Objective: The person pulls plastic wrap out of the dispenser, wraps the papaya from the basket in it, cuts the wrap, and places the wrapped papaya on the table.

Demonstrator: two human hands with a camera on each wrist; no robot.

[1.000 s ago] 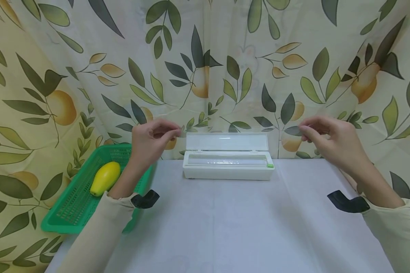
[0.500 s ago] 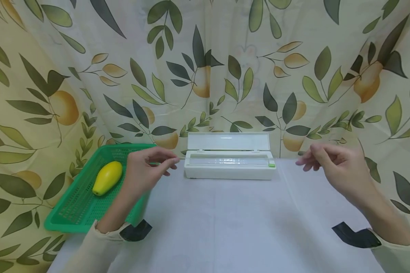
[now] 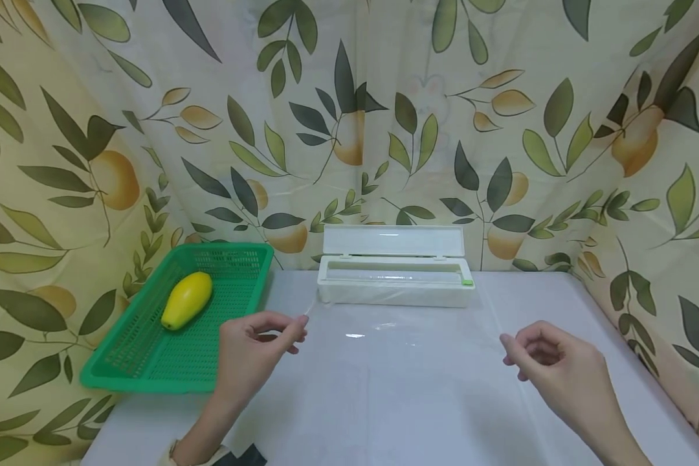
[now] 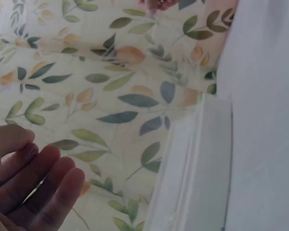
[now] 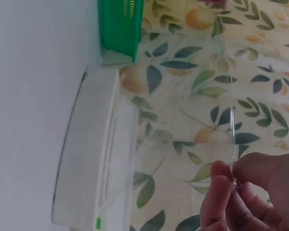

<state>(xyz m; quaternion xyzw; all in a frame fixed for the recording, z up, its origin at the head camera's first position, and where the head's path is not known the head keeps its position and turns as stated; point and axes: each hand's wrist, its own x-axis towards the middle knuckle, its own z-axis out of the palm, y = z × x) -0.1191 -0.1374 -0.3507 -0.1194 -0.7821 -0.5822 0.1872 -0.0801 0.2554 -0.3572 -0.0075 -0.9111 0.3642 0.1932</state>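
A white cling film dispenser (image 3: pixel 396 295) sits at the back of the table with its lid (image 3: pixel 393 241) raised and a film roll inside. Clear cling film (image 3: pixel 355 335) stretches from its front toward me, showing as glints and faint edges. My left hand (image 3: pixel 255 355) pinches the film's left corner between thumb and index finger. On the other side, my right hand (image 3: pixel 559 366) pinches the right corner; the right wrist view shows the film's edge (image 5: pixel 232 118) running up from those fingertips. Both hands are raised in front of the dispenser, well apart.
To the left stands a green plastic basket (image 3: pixel 145 383) holding one yellow papaya-like fruit (image 3: pixel 187 300). A white cloth (image 3: pixel 373 414) covers the table. Leaf-and-fruit patterned curtains (image 3: pixel 396 116) hang behind and along both sides.
Both hands have come down and toward me from beside the dispenser's raised lid, drawing cling film out over its front. The fruit, basket and dispenser have stayed put.
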